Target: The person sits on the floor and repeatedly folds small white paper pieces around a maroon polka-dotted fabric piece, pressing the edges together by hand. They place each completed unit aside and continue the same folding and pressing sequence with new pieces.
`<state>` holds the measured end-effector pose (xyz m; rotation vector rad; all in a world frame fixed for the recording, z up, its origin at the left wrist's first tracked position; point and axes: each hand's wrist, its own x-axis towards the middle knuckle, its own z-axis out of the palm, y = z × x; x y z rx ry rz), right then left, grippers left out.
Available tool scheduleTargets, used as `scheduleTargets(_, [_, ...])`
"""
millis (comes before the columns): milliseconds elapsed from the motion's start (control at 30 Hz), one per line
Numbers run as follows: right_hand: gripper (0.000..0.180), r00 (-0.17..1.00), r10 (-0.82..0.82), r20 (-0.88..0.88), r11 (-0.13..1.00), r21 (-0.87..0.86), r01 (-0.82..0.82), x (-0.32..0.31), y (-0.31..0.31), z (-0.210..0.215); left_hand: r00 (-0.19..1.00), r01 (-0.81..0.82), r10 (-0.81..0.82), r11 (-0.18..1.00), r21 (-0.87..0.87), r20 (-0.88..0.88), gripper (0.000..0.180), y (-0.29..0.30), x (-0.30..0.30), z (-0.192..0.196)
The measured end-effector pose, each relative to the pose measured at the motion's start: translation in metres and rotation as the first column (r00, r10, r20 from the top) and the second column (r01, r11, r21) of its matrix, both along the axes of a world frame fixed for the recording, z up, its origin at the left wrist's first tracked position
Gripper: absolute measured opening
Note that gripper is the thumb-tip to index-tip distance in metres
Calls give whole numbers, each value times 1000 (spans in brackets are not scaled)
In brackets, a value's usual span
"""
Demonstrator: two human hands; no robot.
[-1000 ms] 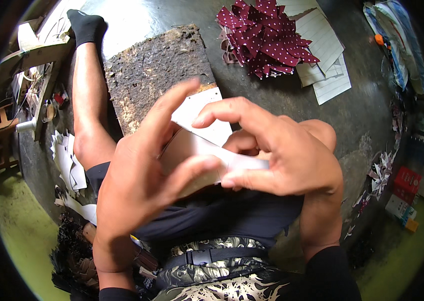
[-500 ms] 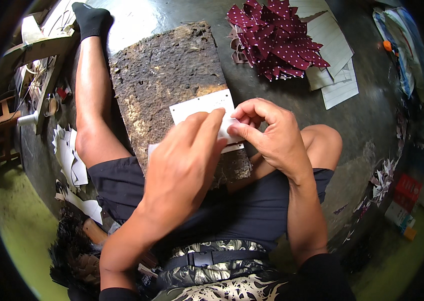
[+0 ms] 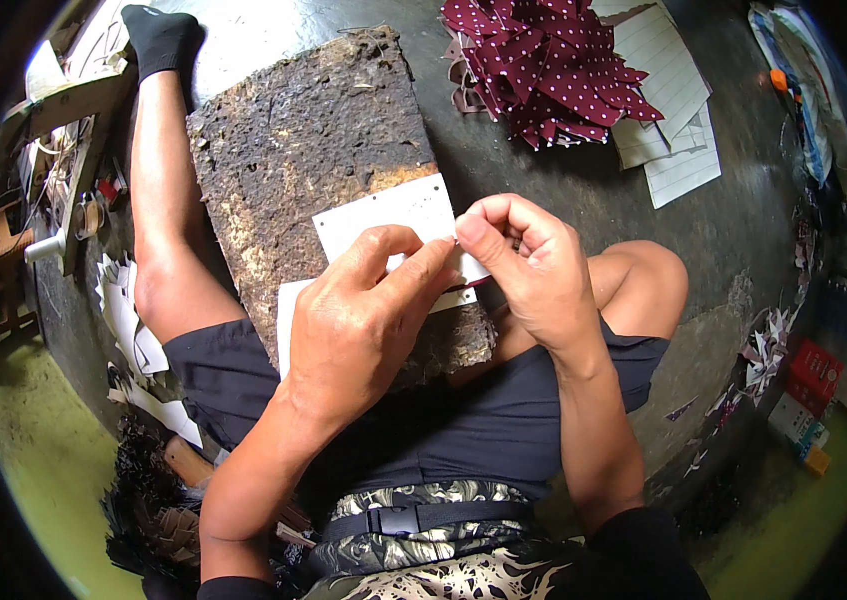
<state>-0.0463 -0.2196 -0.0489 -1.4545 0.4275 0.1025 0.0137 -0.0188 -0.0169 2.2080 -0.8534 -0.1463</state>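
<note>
A white card [image 3: 388,218] lies on a rough brown board [image 3: 313,150] that rests over my lap. My left hand [image 3: 358,325] presses flat on the card's lower half, its fingers stretched toward the right edge. At that right edge my right hand [image 3: 528,265] pinches the card between thumb and forefinger. A thin dark red strip [image 3: 463,287] shows just under the card's edge between the two hands. Much of the card is hidden by my hands.
A pile of dark red dotted fabric pieces [image 3: 548,70] lies at the back right on lined white paper sheets [image 3: 678,120]. My left leg with a black sock [image 3: 158,35] stretches out beside the board. White paper scraps [image 3: 128,320] and wooden tools [image 3: 53,100] sit at the left.
Both hands held the card up close a second ago. They have lowered it onto the board, where the left hand now presses it flat and the right pinches its edge.
</note>
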Motion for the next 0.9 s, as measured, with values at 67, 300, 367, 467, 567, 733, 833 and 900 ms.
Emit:
scheduleTargets(67, [22, 999, -42, 17, 994, -97, 44, 0, 6, 3, 1000, 10, -11, 1000, 12, 18, 38, 0, 1, 0])
scheduleTargets(300, [23, 999, -41, -8, 997, -72, 40, 1, 7, -4, 999, 43, -44, 997, 64, 20, 34, 0, 3, 5])
scheduleTargets(367, [23, 999, -50, -11, 997, -65, 49, 0, 8, -8, 992, 67, -79, 991, 119, 99, 34, -1, 6, 9])
scheduleTargets(467, [26, 997, -77, -1, 995, -56, 77, 0, 11, -12, 982, 118, -142, 976, 182, 123, 30, 0, 13, 14])
scheduleTargets(567, [28, 996, -85, 2, 996, -34, 85, 1, 12, -13, 975, 165, -187, 971, 175, 117, 28, 2, 25, 14])
scheduleTargets(733, [30, 988, -129, 86, 989, -68, 135, -2, 25, -16, 954, 193, -216, 973, 126, 209, 25, 6, 31, 3])
scheduleTargets(833, [29, 990, -116, 83, 993, -17, 117, 0, 25, -21, 977, 174, -176, 984, 21, 123, 28, 10, 31, -4])
scheduleTargets(900, [29, 988, -131, 81, 989, 77, 124, 1, 25, -26, 975, 180, -179, 984, 9, 128, 31, 12, 31, -8])
